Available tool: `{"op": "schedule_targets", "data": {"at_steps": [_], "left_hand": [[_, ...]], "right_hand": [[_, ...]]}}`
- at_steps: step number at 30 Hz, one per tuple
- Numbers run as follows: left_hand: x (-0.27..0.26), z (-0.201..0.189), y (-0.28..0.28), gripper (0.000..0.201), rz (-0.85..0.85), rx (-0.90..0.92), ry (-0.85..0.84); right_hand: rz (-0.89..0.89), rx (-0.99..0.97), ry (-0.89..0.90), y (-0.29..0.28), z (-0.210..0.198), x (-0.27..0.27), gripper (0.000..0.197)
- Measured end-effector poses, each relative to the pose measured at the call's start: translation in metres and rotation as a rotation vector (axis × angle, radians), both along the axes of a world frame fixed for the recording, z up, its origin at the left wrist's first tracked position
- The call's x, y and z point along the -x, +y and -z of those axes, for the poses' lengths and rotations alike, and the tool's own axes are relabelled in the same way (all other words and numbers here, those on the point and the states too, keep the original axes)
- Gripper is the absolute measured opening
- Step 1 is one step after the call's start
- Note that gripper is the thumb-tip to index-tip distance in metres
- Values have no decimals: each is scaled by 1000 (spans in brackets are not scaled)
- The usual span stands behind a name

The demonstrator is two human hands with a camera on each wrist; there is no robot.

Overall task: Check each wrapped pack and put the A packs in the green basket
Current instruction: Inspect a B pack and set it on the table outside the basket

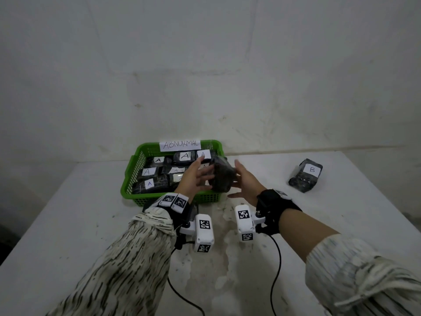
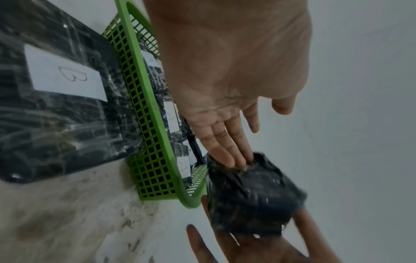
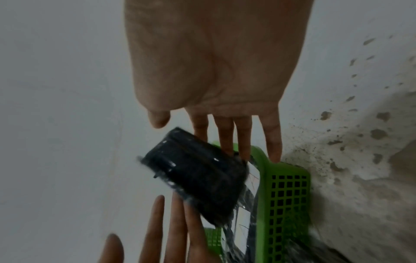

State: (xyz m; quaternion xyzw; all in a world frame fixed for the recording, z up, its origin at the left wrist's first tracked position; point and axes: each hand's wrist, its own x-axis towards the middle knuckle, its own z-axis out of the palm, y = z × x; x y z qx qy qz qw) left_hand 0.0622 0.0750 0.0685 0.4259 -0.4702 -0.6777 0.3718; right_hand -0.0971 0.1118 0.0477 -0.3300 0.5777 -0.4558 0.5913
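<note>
Head view, centre of frame: a dark wrapped pack (image 1: 222, 176) sits between both hands, raised above the right near corner of the green basket (image 1: 136, 160). No label shows on any face of it in any view; its letter cannot be told.

Left hand (image 1: 193, 179): fingers straight and fanned, tips against the pack's left side. In the left wrist view the fingertips (image 2: 227, 158) touch the pack's top edge, palm flat, thumb held apart. Not curled round it.

Right hand (image 1: 245, 179): fingers long and spread, palm facing the pack from the right. In the right wrist view two middle fingers (image 3: 225, 140) reach the pack's far edge; the thumb stands clear of it. The pack is blurred in both wrist views, so whether it is pressed between the hands or loose cannot be told.

Basket: mid-left of the head frame, on a white table (image 1: 341, 224). A paper sign reading ABNORMAL (image 1: 180, 145) is on its back rim. Inside lie several dark packs with white A labels (image 1: 184, 156), packed side by side.

Right of frame, well apart from the basket: a lone pack labelled B (image 1: 305, 175), flat on the table.

Left wrist view, upper left: another B pack (image 2: 56, 92) lies just outside the basket wall, touching it.
</note>
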Motion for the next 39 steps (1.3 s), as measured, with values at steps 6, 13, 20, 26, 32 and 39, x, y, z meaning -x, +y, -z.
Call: {"op": "schedule_targets", "data": {"at_steps": [6,13,20,26,32,39], "left_hand": [[-3,-1,-1,36,89,135,-149],[4,11,-4,37,-141,263,-262],[5,21,-3,39,-158,291,-308],[3,20,-3,42,-172,274,-226],[0,20,2,61,-9,310,-272],[-4,19,3,66,48,292,-200]], "right_hand": [[-30,-40,41,-3,-2,-3,45],[88,49,-194,-2,5,-15,19],[14,61,-193,3,5,-19,19],[7,92,-189,2,4,-18,50],[5,66,-160,1,8,-16,43],[71,66,29,-1,8,-14,37]]}}
